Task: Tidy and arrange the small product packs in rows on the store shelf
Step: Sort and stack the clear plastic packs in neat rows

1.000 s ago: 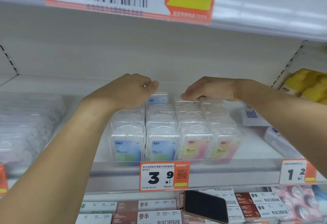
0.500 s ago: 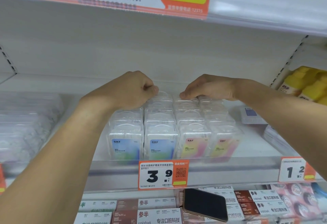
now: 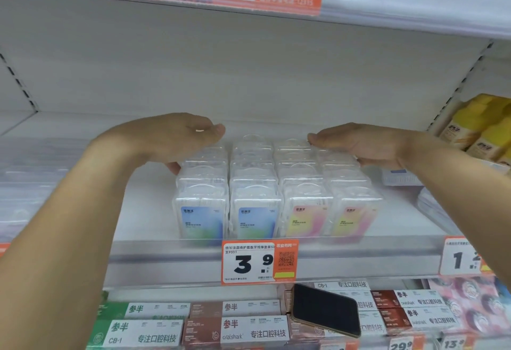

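Small clear plastic packs (image 3: pixel 253 219) stand in four tight columns on the white shelf (image 3: pixel 143 211). The two left columns carry blue labels, the two right ones pink-yellow labels. My left hand (image 3: pixel 171 139) cups the rear left side of the block, its thumb touching the left column. On the other flank, my right hand (image 3: pixel 359 145) lies with straight fingers along the rear right side, fingertips over the back packs. Neither hand holds a pack.
A price tag reading 3.9 (image 3: pixel 258 262) hangs on the shelf rail. Flat packs (image 3: pixel 401 178) and yellow packages (image 3: pixel 486 125) sit to the right, blurred clear packs (image 3: pixel 27 184) to the left. A dark phone (image 3: pixel 326 309) lies on boxes on the shelf below.
Both hands moved apart from the tops of the back packs to the block's two sides. The blue pack sticking up at the back is now in line.
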A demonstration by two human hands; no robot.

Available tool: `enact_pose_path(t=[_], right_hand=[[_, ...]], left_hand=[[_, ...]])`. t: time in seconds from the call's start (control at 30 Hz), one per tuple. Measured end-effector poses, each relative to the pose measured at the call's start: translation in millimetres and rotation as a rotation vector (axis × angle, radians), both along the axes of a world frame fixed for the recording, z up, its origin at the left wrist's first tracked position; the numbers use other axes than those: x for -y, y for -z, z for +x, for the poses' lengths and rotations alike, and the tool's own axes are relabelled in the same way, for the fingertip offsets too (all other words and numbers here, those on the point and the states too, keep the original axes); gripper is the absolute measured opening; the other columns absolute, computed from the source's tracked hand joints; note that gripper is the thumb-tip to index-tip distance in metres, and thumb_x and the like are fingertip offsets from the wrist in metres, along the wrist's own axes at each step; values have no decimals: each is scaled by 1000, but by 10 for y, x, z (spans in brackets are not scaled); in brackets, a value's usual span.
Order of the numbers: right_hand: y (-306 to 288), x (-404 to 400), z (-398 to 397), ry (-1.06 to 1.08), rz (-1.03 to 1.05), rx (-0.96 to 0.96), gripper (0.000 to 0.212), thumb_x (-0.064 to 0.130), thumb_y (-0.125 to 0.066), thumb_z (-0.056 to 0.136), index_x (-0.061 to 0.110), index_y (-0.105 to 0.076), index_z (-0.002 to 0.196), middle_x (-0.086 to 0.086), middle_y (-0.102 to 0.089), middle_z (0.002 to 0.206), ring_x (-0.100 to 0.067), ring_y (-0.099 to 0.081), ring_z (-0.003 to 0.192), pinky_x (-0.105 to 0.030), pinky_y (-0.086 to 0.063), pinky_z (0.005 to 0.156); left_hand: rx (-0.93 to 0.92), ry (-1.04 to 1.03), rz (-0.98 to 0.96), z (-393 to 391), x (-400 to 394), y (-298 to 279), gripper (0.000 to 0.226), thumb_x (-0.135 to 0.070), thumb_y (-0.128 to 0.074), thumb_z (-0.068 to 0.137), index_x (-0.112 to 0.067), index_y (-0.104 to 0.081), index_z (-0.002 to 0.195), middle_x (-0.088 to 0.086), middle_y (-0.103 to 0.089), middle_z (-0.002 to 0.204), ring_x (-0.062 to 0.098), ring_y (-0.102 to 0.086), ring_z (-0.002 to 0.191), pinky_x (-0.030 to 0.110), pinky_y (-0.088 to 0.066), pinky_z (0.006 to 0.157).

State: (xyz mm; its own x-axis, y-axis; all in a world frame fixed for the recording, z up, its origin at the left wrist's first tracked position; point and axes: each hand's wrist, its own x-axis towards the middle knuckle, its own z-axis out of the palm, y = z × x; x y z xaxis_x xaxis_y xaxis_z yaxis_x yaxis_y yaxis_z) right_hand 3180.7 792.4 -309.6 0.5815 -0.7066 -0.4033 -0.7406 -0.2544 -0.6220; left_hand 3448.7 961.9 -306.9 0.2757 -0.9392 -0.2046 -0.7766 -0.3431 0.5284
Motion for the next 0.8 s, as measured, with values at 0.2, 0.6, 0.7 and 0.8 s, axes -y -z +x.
enact_pose_path(t=[0.2,0.6,0.7,0.8], right_hand=[[61,-77,10,-16,-43,71,65,74,-63,70,22,-73,109,-5,-72,117,-30,-65,115,-52,-41,110],[79,-172,-82,104,-59,190,49,69,-53,86,38,-61,123,19,-60,125,-9,-55,115,-27,-44,84],[148,-227,-232,216,-16,368,52,66,-55,86,32,-58,126,11,-64,120,-13,-60,107,-31,-45,80],[237,-311,-363,279,24,470,55,65,-59,84,28,-59,125,4,-66,118,-17,-64,102,-34,-47,80]], left_hand=[[-12,74,-30,-33,28,44,34,-63,-43,89,-42,-65,104,-7,-68,110,22,-65,103,41,-52,94],[-69,-82,-104,-120,-71,96,46,-70,-35,87,-36,-59,105,-8,-61,102,19,-61,81,33,-47,84],[-187,-215,-178,-173,-190,73,49,-73,-31,87,-34,-56,104,-4,-58,95,19,-61,77,34,-49,83],[-365,-410,-296,-212,-392,137,64,-82,-33,77,-36,-54,115,-3,-60,112,23,-64,98,47,-48,97]])
